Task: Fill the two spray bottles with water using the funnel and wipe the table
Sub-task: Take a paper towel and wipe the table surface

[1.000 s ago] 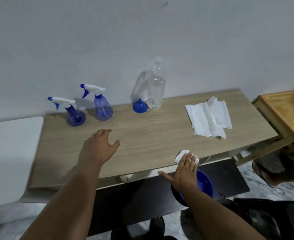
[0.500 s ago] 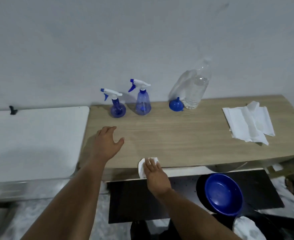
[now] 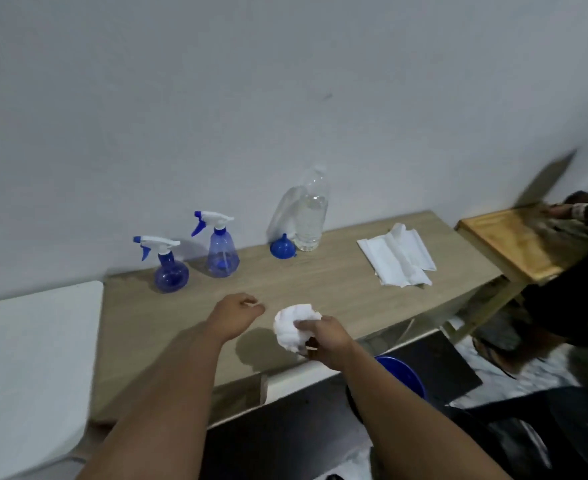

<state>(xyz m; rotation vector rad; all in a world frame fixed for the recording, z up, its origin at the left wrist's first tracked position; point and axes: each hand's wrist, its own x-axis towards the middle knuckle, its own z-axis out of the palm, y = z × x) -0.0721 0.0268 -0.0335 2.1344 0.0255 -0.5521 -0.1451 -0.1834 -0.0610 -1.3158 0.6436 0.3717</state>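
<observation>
Right hand (image 3: 325, 336) clutches one balled tissue (image 3: 294, 325) above the table (image 3: 320, 282); left hand (image 3: 239, 315) hovers beside it, loosely curled and empty. Wiping appears nearly over. Beyond the right hand lies one tissue stack (image 3: 398, 259). Beyond the left stand two capped sprayers (image 3: 171, 266) (image 3: 220, 249), seemingly filled, one funnel (image 3: 283, 247) and one water bottle (image 3: 310, 216).
</observation>
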